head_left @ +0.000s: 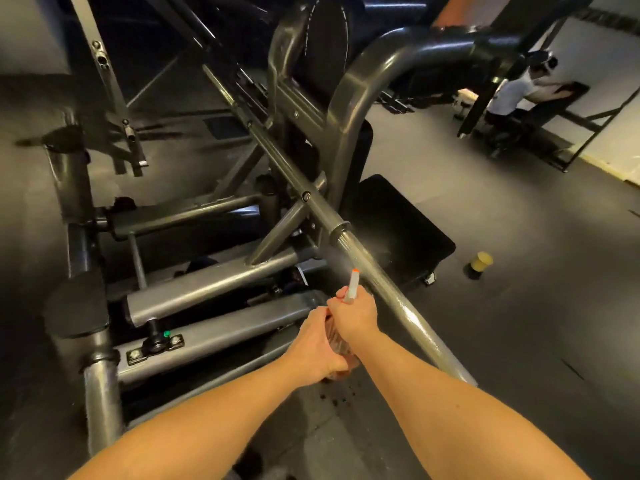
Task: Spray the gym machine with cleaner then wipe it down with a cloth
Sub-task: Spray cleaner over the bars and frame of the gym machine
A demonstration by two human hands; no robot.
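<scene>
So both hands were on the clear plastic spray bottle (341,346) with brownish liquid inside and a white nozzle with an orange tip. The right hand (353,315) was up top, fingers curled round the neck just under the nozzle. You only saw the back of the hand, so I can't tell which finger sat on the trigger. The left hand (317,344) was lower down, fingers wrapped round the bottle's body from the left side. The two hands touched each other.

The bottle was held out in front of the person, above the dark grey floor (536,306), just left of the shiny steel bar (384,285) that ran diagonally off the grey tubular-steel gym machine (214,282). The nozzle pointed up and away, toward that bar. A faint haze of mist (330,259) hung right by the bar's collar, and the bar looked wet and glossy along its near stretch.

A black padded seat (398,233) sat behind the bar. A small dark cup with a tan lid (480,264) stood on the floor, well apart from the machine. A few brownish drops (337,396) dotted the floor under the bottle. Far back right, another person in a white shirt (509,95) was at a different machine.
</scene>
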